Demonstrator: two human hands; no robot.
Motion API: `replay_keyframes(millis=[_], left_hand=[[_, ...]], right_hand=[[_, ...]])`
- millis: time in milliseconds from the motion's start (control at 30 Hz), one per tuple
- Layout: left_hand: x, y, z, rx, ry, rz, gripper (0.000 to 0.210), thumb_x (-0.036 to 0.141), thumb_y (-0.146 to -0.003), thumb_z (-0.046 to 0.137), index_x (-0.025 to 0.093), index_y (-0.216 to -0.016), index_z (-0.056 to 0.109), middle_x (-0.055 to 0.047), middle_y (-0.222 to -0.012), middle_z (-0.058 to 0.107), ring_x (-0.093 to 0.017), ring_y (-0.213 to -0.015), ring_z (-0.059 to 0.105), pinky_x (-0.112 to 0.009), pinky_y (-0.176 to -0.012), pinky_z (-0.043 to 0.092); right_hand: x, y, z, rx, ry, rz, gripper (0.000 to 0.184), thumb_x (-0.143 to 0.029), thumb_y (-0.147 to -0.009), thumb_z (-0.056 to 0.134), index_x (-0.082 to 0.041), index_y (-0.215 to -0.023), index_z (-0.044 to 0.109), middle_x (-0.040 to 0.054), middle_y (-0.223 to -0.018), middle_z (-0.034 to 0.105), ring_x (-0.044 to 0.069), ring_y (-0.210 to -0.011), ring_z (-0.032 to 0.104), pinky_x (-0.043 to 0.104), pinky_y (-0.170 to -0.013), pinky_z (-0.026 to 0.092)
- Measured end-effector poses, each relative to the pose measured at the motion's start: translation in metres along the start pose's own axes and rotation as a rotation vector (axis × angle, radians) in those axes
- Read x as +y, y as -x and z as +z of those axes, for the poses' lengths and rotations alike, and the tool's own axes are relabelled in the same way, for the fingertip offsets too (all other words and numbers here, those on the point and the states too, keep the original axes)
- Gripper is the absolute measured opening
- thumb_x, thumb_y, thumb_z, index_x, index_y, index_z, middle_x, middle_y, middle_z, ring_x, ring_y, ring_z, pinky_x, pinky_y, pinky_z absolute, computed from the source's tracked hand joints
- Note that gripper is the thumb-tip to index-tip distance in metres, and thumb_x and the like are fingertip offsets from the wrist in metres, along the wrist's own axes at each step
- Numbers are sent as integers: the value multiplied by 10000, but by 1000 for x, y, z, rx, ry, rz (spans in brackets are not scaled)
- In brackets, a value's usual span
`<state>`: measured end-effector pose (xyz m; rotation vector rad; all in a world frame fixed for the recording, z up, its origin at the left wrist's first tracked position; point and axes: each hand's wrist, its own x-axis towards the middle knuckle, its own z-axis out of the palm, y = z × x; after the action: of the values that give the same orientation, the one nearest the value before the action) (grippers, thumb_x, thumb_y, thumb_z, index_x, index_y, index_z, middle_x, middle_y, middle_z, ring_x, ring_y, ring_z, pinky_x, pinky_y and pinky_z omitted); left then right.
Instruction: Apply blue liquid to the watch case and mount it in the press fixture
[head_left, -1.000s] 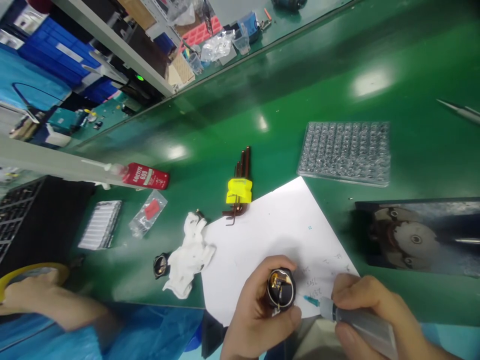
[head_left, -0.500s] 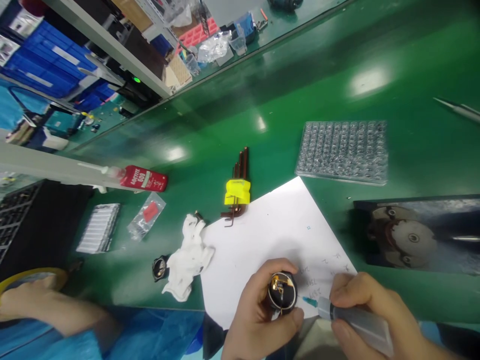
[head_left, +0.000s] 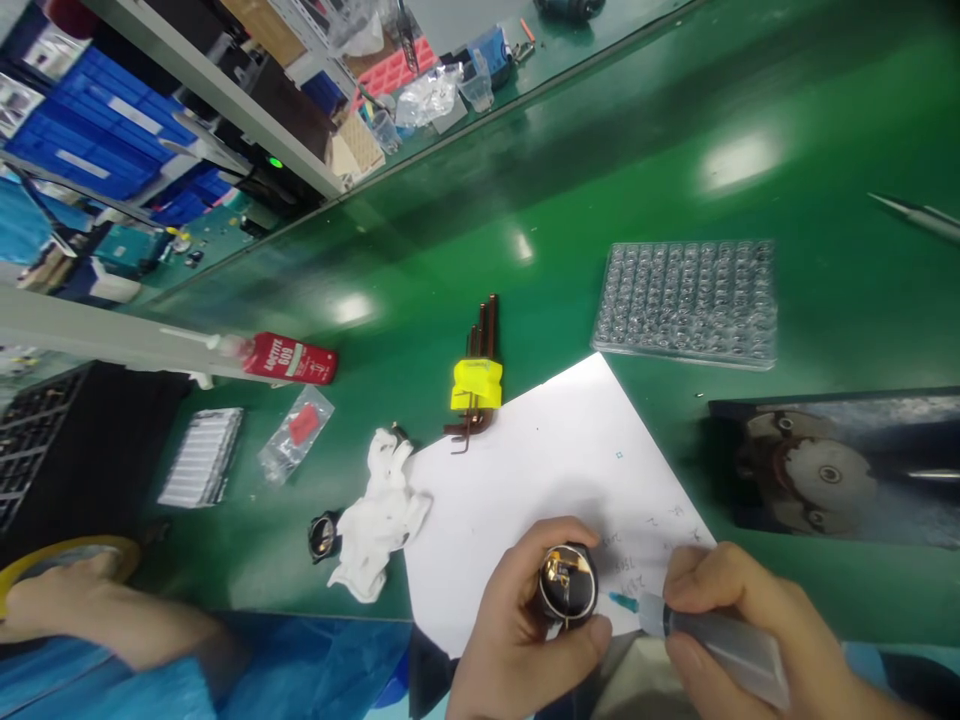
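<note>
My left hand [head_left: 517, 635] is closed around a round black watch case [head_left: 568, 585] with a pale metal rim, its open side facing up. Inside it, gold-coloured flex parts show. Between the thumb and fingers of my right hand [head_left: 739, 625] is a translucent dispensing bottle [head_left: 731, 648] with a teal needle tip. That tip points left at the case's rim, a small gap apart from it. Beneath both hands lies a white paper sheet [head_left: 510, 490] with handwriting. A second black watch case [head_left: 323, 537] rests by a crumpled white cloth [head_left: 381, 515].
Hex keys in a yellow holder [head_left: 477, 385] lie beyond the paper. A clear tray [head_left: 686, 300] and a dark metal fixture [head_left: 832, 470] sit to the right. A red Loctite bottle [head_left: 292, 358] lies left. A co-worker's hand [head_left: 67, 590] holds a yellow tape roll [head_left: 124, 548].
The needle tip has moved very slightly right along with the watch case. The whole view has shifted a little; both hands keep the same hold.
</note>
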<state>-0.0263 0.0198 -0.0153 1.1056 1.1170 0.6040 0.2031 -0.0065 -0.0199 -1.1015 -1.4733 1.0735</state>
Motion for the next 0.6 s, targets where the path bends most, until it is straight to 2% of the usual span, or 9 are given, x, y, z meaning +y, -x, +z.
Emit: replay_keyframes(millis=[100,233,367,533,600], left_hand=[[0,0,2,24,0,-5,444,184,-801,791,265,-1224,681,-17,-935,590,-134,-720,478,-244,-643,356],[-1,0,1,5,9,56,439,186,-794,793,242,-1217,688,-16,-891,581,-133,-695,470,-238,-614,349],[-1,0,0,16,19,3,428,187,-804,789,247,-1214,683,-15,-882,584,-141,-723,488,-235,-643,367],[-4,-2,0,2,10,96,433,199,-823,794,266,-1234,678,-9,-878,575,-134,-713,488,-223,-625,364],[-4,-2,0,-2,17,91,430,226,-832,806,272,-1240,676,-4,-880,572,-126,-700,476,-220,-612,354]], right_hand=[[1,0,-3,9,12,-2,227,-107,-942,595,-266,-1072,498,-33,-791,633,121,-625,634,187,-604,529],[1,1,-3,-23,-48,2,223,-107,-941,609,-262,-1058,497,-28,-805,629,123,-632,632,191,-598,529],[2,1,0,4,-21,-30,270,-95,-950,582,-266,-1126,471,-19,-818,627,136,-654,643,211,-632,545],[2,5,1,-2,-21,-21,224,-101,-961,586,-259,-1078,477,-21,-811,613,120,-651,629,193,-630,539],[2,7,-1,-16,-7,-7,212,-112,-968,591,-261,-1071,480,-23,-810,621,119,-654,634,189,-629,539]])
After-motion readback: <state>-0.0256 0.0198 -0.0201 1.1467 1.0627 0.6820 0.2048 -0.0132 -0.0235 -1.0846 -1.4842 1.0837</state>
